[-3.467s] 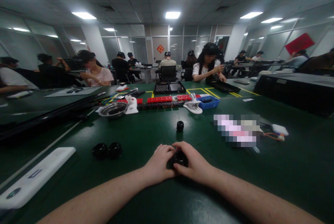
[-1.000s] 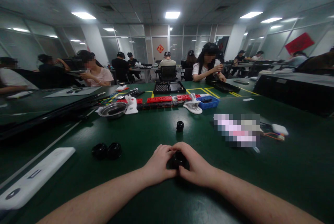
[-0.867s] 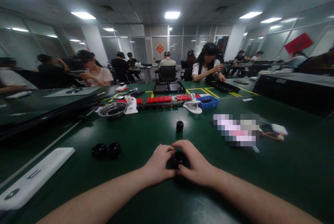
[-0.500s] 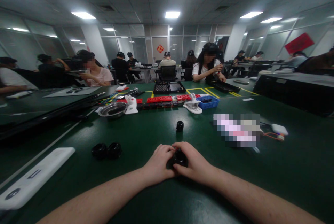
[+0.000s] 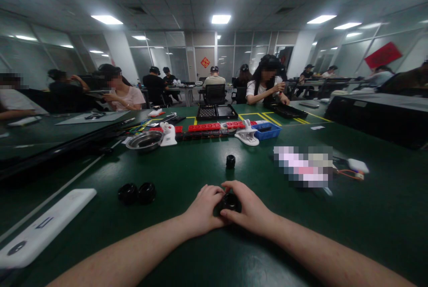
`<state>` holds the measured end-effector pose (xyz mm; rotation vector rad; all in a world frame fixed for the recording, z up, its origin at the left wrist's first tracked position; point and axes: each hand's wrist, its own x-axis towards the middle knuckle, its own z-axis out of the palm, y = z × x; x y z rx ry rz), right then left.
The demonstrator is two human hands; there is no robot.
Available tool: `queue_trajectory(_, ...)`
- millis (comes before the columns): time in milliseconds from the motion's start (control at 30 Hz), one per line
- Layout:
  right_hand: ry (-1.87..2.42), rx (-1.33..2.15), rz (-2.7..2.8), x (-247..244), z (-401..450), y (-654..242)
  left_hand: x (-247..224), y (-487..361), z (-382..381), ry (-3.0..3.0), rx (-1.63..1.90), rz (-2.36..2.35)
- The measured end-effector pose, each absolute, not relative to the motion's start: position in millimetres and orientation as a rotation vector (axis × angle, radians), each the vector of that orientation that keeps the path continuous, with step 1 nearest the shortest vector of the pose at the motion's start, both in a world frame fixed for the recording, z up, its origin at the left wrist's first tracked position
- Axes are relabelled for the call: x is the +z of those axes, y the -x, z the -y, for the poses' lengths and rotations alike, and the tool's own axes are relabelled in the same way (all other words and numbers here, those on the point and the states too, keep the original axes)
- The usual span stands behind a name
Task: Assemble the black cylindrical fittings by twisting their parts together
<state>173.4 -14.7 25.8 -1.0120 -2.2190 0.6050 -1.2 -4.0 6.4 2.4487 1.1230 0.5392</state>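
Observation:
Both of my hands rest on the green table around a black tyre-like ring (image 5: 231, 201) with a hole in its middle. My right hand (image 5: 249, 204) curves over its right side, with thumb and fingers closed against it. From the other side my left hand (image 5: 204, 209) cups the ring, its fingertips meeting those of the right; part of the ring is hidden between them. Straight ahead, a similar small black ring (image 5: 230, 162) stands on the table. To the left, two more black rings (image 5: 127, 193) lie side by side.
A long white device (image 5: 47, 224) lies at the left. Farther back are a metal bowl (image 5: 144, 140), white clamp-like stands (image 5: 246, 134), red strips (image 5: 204, 127) and a blue bin (image 5: 267, 131). A large black case (image 5: 377, 119) stands right. Several people sit beyond the table.
My right fingers and thumb have shifted very slightly around the ring, showing a little more of its hole. Otherwise the table looks the same.

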Motion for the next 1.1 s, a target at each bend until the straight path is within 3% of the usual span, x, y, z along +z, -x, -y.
queue_trajectory(267, 0.841, 0.713, 2.255, 28.2, 17.2, -175.5, 10.1, -0.4, 5.3, -2.450, 0.501, -1.136)
queue_trajectory(567, 0.996, 0.627, 2.231, 25.6, 14.3, -173.4, 6.2, 1.0, 3.4, -2.471, 0.521, -1.119)
queue_trajectory(1100, 0.857, 0.720, 2.258, 23.9, 14.1, -175.5, 10.9, -0.1, 6.1, -2.458, 0.495, -1.135)
